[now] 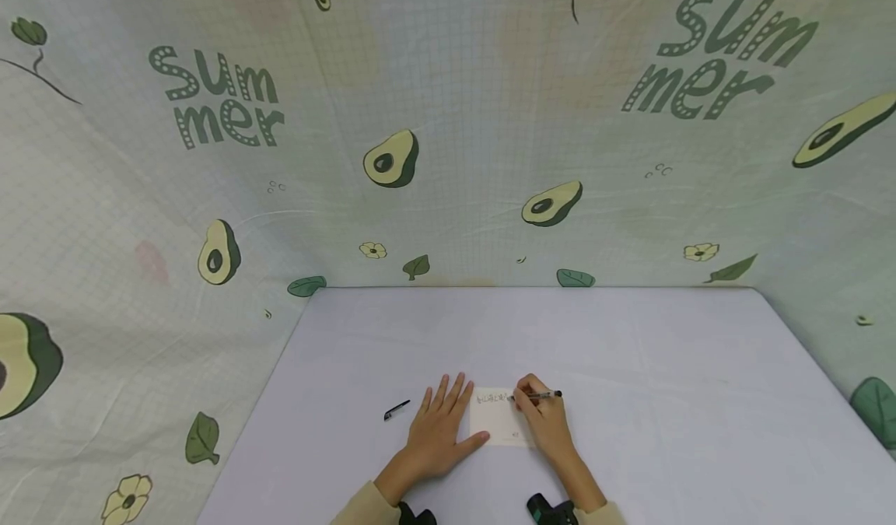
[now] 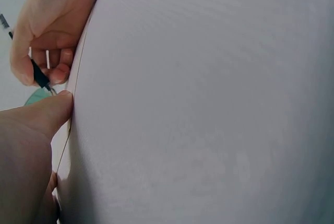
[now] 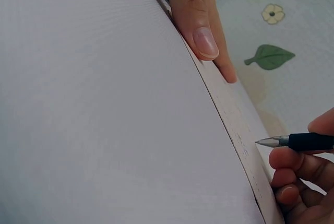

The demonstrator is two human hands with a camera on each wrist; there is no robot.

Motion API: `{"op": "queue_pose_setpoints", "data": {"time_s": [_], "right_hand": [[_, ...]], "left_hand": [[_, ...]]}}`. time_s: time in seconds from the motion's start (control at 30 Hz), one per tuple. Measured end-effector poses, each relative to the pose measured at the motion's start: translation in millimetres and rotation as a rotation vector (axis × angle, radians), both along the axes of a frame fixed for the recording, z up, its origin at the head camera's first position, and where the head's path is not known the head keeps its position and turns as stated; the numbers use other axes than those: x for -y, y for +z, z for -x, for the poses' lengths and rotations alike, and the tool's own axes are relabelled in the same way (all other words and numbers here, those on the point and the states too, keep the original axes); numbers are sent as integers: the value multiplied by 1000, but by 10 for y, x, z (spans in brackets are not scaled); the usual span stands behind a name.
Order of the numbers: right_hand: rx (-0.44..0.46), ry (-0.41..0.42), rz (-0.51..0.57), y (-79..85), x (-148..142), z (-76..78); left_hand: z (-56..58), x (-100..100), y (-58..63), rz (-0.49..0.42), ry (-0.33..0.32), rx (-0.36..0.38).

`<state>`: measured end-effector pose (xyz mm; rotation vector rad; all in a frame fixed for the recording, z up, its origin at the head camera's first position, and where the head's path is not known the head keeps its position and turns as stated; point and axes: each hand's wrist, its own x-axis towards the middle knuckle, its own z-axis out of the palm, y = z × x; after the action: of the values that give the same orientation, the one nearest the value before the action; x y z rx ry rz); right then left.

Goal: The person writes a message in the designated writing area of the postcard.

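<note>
A small cream sheet of paper (image 1: 498, 424) lies on the white table, with a line of dark handwriting along its top and a small mark near its lower right. My right hand (image 1: 546, 422) pinches a pen (image 1: 549, 394), its tip at the end of the written line. In the right wrist view the pen (image 3: 308, 141) shows a silver tip and dark grip. My left hand (image 1: 439, 432) lies flat with fingers spread, its thumb on the paper's left part. The left wrist view shows the left thumb (image 2: 49, 112) at the paper's edge, near the pen tip.
A black pen cap (image 1: 397, 410) lies on the table left of my left hand. The white tabletop (image 1: 630, 354) stretches out around the paper. Behind and beside it hangs a pale cloth (image 1: 462, 120) printed with avocados, leaves and lettering. Dark wrist devices (image 1: 553, 509) sit at both wrists.
</note>
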<state>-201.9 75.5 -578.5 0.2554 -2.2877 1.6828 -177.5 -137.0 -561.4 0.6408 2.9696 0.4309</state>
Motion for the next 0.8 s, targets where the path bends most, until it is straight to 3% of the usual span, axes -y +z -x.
{"op": "queue_pose_setpoints", "data": {"time_s": [0.8], "right_hand": [[13, -15, -6, 7, 5, 1]], "left_hand": [[1, -5, 3, -8, -2, -12]]}}
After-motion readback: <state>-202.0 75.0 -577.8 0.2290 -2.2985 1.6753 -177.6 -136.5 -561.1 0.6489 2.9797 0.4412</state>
